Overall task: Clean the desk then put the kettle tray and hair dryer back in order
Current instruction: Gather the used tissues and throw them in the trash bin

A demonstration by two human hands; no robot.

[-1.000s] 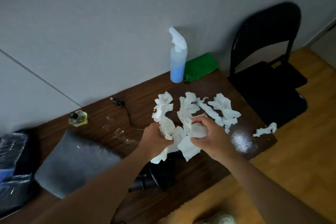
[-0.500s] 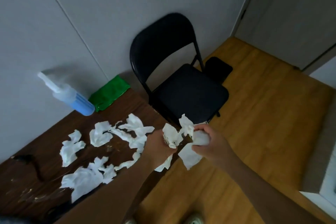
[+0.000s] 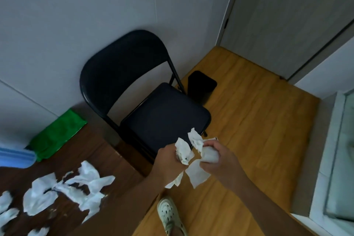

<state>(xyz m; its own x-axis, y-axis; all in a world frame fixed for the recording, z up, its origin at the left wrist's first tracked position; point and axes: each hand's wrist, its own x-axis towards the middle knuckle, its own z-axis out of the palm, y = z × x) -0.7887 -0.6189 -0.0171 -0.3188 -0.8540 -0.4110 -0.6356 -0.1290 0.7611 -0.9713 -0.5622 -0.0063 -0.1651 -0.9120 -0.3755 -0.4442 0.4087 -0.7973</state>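
Observation:
My left hand [image 3: 168, 163] grips a bunch of crumpled white tissue [image 3: 183, 151], and my right hand [image 3: 220, 163] grips another wad of tissue [image 3: 209, 156] with a loose piece hanging below it. Both hands are held past the right end of the dark wooden desk [image 3: 118, 159], over the floor in front of the chair. Several torn white tissue pieces [image 3: 76, 188] still lie scattered on the desk at lower left. The kettle, tray and hair dryer are out of view.
A black folding chair [image 3: 153, 113] stands against the wall beside the desk. A small black bin [image 3: 201, 84] sits on the wooden floor behind it. A green cloth [image 3: 57, 134] and a blue spray bottle [image 3: 15, 157] are at the desk's back. My shoe [image 3: 170, 214] shows below.
My view has swung to the right, away from the desk toward the chair and bin. Both hands have carried the tissue wads off the desk and over the floor.

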